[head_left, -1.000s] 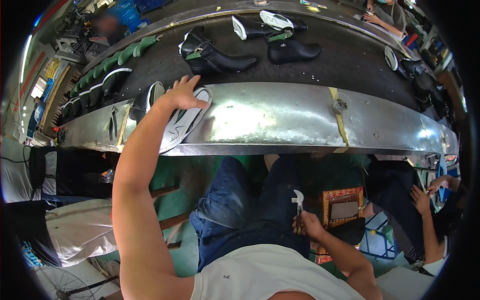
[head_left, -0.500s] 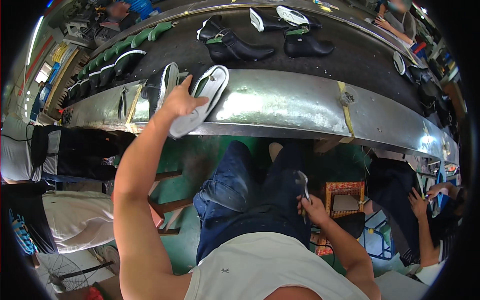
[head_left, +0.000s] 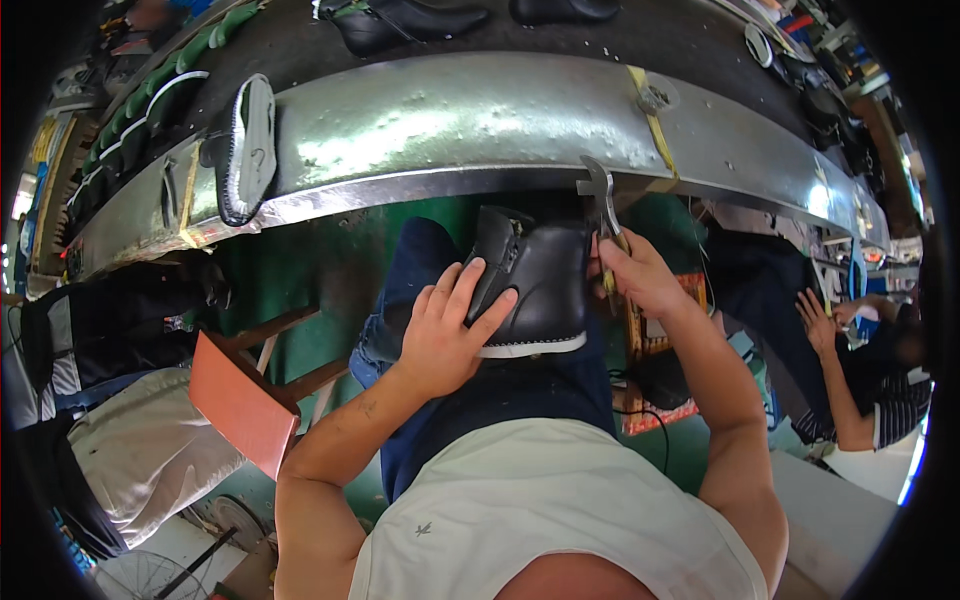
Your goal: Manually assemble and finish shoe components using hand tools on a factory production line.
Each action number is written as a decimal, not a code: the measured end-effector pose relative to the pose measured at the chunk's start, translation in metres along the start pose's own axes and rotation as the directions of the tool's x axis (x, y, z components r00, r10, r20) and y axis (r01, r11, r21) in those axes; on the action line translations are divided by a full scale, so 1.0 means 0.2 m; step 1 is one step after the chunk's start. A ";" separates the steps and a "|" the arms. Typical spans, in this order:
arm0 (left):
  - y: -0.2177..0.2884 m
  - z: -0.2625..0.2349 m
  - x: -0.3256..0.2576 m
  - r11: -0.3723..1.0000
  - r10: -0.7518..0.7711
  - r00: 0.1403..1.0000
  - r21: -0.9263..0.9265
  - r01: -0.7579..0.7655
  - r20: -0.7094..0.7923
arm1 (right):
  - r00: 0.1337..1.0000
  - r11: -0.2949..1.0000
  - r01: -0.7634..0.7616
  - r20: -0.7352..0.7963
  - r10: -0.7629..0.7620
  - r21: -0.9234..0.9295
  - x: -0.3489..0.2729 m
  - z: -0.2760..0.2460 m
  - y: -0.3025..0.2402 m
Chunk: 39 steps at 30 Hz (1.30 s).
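A black ankle boot (head_left: 548, 285) with a side zip and a white stitched sole edge rests across my thighs, its sole edge toward me. My left hand (head_left: 440, 330) holds it at the left, fingers spread over the upper. In my right hand (head_left: 645, 275), closed round the handles, are metal lasting pincers (head_left: 603, 195) with a curved jaw. They stand upright just right of the boot. Another boot (head_left: 250, 150) lies on its side on the metal ledge, its pale sole turned toward me.
The shiny metal ledge (head_left: 450, 120) runs across in front of me. Black boots (head_left: 410, 22) lie beyond it on the dark bench. At the left stand an orange-topped stool (head_left: 240, 400) and a person in pale trousers (head_left: 150, 450). Another person's hand (head_left: 815, 320) is at the right.
My left hand has brought one boot from the ledge down to my lap. The pincers in my right hand have come up beside it. The view has tilted down.
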<state>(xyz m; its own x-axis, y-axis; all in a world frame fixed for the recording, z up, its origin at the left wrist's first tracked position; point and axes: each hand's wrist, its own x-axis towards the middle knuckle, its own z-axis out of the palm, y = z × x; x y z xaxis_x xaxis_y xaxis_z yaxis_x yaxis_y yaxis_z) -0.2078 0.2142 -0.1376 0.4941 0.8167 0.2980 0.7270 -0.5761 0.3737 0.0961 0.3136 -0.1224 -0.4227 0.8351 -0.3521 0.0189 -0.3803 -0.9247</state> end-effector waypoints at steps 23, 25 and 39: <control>-0.02 0.39 -0.08 0.934 -0.242 0.958 -0.230 0.273 0.151 | 0.689 0.264 0.129 0.277 0.669 -0.956 -0.09 0.06 -0.37; -0.02 0.38 -0.08 0.939 -0.243 0.959 -0.215 0.270 0.145 | 0.607 0.212 0.132 0.248 0.755 -0.968 -0.03 0.09 -0.37; -0.05 0.36 -0.09 0.938 -0.255 0.962 -0.218 0.271 0.099 | 0.706 -0.108 0.474 0.304 0.640 -0.874 0.15 0.21 -0.63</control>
<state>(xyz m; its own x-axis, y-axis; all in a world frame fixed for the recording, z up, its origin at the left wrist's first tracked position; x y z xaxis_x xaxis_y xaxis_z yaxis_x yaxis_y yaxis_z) -0.1887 0.2078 -0.2098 0.3375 0.9355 0.1046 0.7117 -0.3263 0.6221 0.0427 0.3694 -0.0104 -0.5617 0.2255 -0.7960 0.5898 0.7839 -0.1941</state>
